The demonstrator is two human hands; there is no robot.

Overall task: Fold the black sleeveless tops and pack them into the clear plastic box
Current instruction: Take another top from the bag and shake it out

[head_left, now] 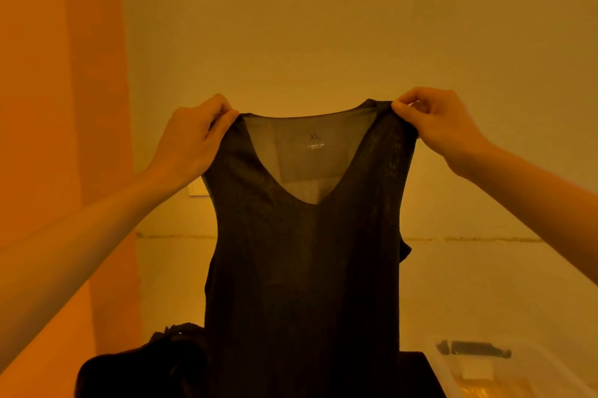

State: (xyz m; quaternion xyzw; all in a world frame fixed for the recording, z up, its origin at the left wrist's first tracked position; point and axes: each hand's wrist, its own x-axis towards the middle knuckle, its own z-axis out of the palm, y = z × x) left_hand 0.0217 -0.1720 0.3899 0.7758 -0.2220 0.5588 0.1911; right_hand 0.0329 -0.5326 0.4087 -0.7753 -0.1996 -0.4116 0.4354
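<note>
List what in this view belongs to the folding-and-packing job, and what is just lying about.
Job: sheer black V-neck sleeveless top, pinched at its shoulders by the left hand and right hand; heap of dark fabric at lower left; clear plastic box at lower right.
Just about: small white wall plate; orange wall panel.

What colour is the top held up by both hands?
The top is black and slightly sheer, seen best in the head view.

Your left hand (191, 138) and right hand (437, 119) each pinch a shoulder of the black sleeveless top (304, 268). It hangs spread before you, with the XL label (315, 142) showing inside the V-neck. A heap of dark cloth (145, 365) lies at lower left, and the clear plastic box (479, 371) sits at lower right.
</note>
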